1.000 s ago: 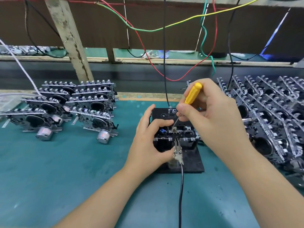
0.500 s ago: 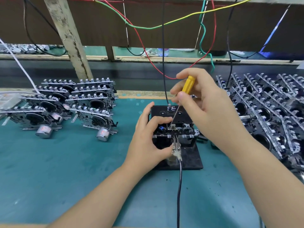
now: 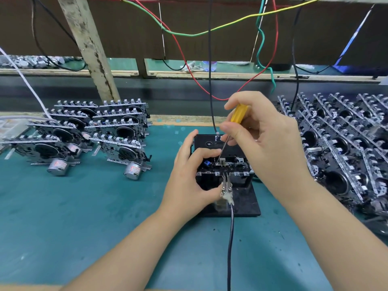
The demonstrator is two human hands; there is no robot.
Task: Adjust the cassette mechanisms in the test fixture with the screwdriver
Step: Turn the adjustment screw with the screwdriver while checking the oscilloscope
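A black test fixture (image 3: 243,203) stands on the green mat at the centre, with a cassette mechanism (image 3: 228,168) seated in it under a black cassette (image 3: 206,142). My left hand (image 3: 189,177) grips the mechanism's left side, thumb by a metal clip (image 3: 226,189) at the front. My right hand (image 3: 266,141) holds a yellow-handled screwdriver (image 3: 239,113) upright and tilted, its thin shaft running down to the top of the mechanism near a blue part (image 3: 207,163).
Several cassette mechanisms (image 3: 100,135) with small motors stand in rows at the left. A dense stack of mechanisms (image 3: 344,148) fills the right side. Black, red, green and yellow wires (image 3: 210,59) hang from above; a black cable (image 3: 230,248) runs from the clip toward me.
The screwdriver handle rose and tilted slightly in my right hand between frames, with the tip staying on the mechanism. My left hand kept its grip.
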